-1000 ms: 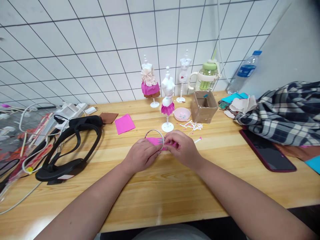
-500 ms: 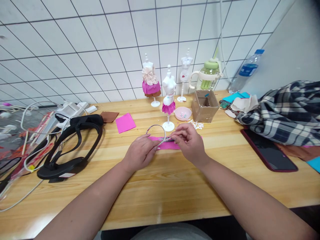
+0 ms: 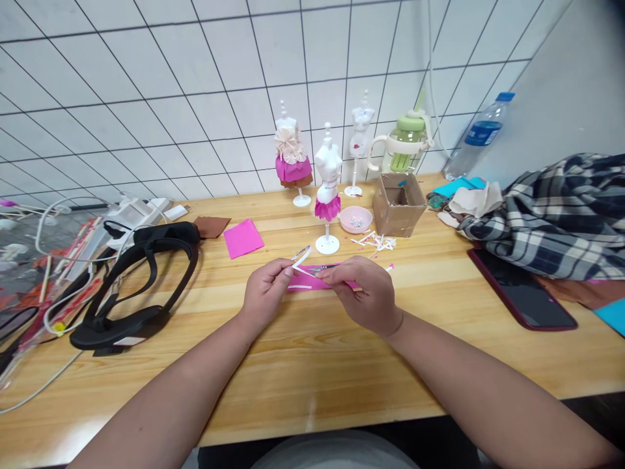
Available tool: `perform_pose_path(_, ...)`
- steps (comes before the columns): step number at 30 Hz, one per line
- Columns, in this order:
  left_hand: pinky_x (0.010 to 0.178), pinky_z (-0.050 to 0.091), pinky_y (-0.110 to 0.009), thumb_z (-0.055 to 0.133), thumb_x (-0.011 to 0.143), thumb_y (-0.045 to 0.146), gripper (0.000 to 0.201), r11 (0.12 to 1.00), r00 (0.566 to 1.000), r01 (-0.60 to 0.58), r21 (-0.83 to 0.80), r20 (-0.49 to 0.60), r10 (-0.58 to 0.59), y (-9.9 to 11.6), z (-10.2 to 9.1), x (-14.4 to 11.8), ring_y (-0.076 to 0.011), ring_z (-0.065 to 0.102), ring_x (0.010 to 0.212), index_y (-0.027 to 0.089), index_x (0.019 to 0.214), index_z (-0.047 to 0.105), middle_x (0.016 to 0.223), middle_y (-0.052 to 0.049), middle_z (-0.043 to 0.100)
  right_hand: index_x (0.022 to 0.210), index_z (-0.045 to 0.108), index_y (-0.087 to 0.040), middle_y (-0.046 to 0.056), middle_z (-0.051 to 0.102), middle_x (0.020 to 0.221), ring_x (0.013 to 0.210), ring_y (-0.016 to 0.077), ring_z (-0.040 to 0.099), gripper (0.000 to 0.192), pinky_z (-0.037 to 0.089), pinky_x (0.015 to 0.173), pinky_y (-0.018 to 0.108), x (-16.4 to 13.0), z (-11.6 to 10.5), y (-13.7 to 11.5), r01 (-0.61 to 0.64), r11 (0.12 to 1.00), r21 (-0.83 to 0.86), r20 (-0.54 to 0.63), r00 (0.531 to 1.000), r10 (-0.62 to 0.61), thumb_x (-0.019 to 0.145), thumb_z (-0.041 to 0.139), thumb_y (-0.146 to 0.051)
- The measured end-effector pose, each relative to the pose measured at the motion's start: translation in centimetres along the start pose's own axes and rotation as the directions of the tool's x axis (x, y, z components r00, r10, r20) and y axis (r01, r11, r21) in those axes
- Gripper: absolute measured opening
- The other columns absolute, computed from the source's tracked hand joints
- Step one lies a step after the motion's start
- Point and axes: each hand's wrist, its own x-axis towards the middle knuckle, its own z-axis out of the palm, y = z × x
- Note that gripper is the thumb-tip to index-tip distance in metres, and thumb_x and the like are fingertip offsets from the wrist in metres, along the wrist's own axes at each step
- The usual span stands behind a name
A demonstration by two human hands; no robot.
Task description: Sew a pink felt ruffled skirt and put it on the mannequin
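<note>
Between the thumb and fingers of my left hand [image 3: 266,288] is a thin ring-shaped roll of white tape [image 3: 305,258], tilted upward. A narrow length of the tape runs from it to my right hand [image 3: 367,292], whose fingers are pinched together on the end. Beneath both hands a strip of pink cloth [image 3: 305,280] lies flat on the table, with a short white piece of tape on its near left part. A small metal tool [image 3: 321,268] shows on the cloth, partly hidden by my right fingers; its kind is unclear.
Several white dress-form stands [image 3: 328,163] are at the back, two wearing pink skirts. Beside them are a pink dish [image 3: 355,228], a cardboard box [image 3: 399,212] and white scraps [image 3: 384,242]. A black headset [image 3: 161,241] lies left, a phone [image 3: 525,293] right.
The tape ring has tilted from facing me to nearly edge-on. A white length now stretches between my hands. My right hand has turned so its back faces up.
</note>
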Motion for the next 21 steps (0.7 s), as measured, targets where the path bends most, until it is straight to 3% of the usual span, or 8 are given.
perform_pose_path(8,0.065,0.043,-0.026,0.049,0.092,0.034,0.025,1.000,0.999,-0.020,-0.008,-0.041,0.020,-0.5,0.2,-0.4,-0.0157,0.058,0.073,0.018,0.084,0.066,0.077,-0.003,0.063,0.082,0.056,-0.025,0.000,0.074,0.080,0.076,0.0166,0.068,0.014,0.051,0.070,0.032,-0.4,0.7,-0.3,-0.068,0.996,0.061,0.001,0.998,0.068,0.088,0.055,-0.012)
perform_pose_path(12,0.062,0.042,-0.025,0.050,0.091,0.036,0.024,0.999,0.996,0.040,-0.037,-0.075,-0.042,-0.8,0.6,-0.1,-0.0148,0.054,0.068,0.018,0.082,0.063,0.072,-0.001,0.059,0.080,0.051,-0.025,0.000,0.072,0.080,0.076,0.0158,0.066,0.019,0.050,0.070,0.032,-0.5,1.1,-0.5,-0.094,0.990,0.102,-0.008,0.995,0.095,0.086,0.053,-0.007)
perform_pose_path(14,0.063,0.043,-0.025,0.048,0.090,0.035,0.023,0.994,0.981,0.087,-0.068,-0.168,-0.098,-1.5,-0.1,0.8,-0.0144,0.052,0.066,0.019,0.079,0.060,0.069,0.000,0.056,0.077,0.048,-0.024,-0.001,0.069,0.077,0.074,0.0153,0.064,0.022,0.048,0.070,0.031,-0.5,0.9,-0.6,-0.066,0.991,0.114,-0.033,0.997,0.071,0.085,0.052,-0.005)
perform_pose_path(16,0.068,0.045,-0.027,0.041,0.091,0.033,0.025,0.989,0.921,0.136,-0.050,-0.360,-0.145,-2.8,-1.8,2.0,-0.0150,0.053,0.068,0.019,0.077,0.057,0.070,0.000,0.055,0.077,0.047,-0.024,-0.001,0.067,0.077,0.075,0.0153,0.063,0.022,0.048,0.071,0.032,-0.4,0.4,-0.5,-0.054,0.992,0.117,-0.049,0.997,0.060,0.084,0.052,-0.004)
perform_pose_path(18,0.075,0.046,-0.030,0.039,0.093,0.035,0.028,0.973,0.880,0.163,0.165,-0.469,-0.068,-4.3,-4.0,3.1,-0.0179,0.056,0.076,0.019,0.089,0.061,0.076,-0.002,0.059,0.080,0.050,-0.025,-0.001,0.065,0.079,0.077,0.0158,0.063,0.018,0.048,0.072,0.032,-0.3,0.0,-0.1,-0.137,0.982,0.128,-0.042,0.989,0.143,0.085,0.055,-0.007)
perform_pose_path(19,0.083,0.045,-0.034,0.038,0.093,0.036,0.031,0.927,0.897,0.180,0.329,-0.442,-0.018,-5.0,-4.9,3.5,-0.0207,0.057,0.084,0.019,0.096,0.064,0.084,-0.005,0.063,0.084,0.052,-0.025,-0.001,0.065,0.080,0.079,0.0160,0.064,0.015,0.048,0.072,0.032,-0.3,-0.2,0.2,-0.224,0.963,0.148,-0.028,0.973,0.230,0.086,0.057,-0.011)
perform_pose_path(21,0.096,0.041,-0.043,0.041,0.092,0.035,0.033,0.736,0.959,0.188,0.650,-0.282,0.004,-5.8,-6.2,3.9,-0.0287,0.056,0.100,0.017,0.104,0.065,0.100,-0.012,0.065,0.088,0.052,-0.025,-0.001,0.064,0.081,0.079,0.0163,0.064,0.010,0.049,0.071,0.032,-0.1,-0.2,1.2,-0.416,0.874,0.250,-0.007,0.902,0.431,0.087,0.060,-0.019)
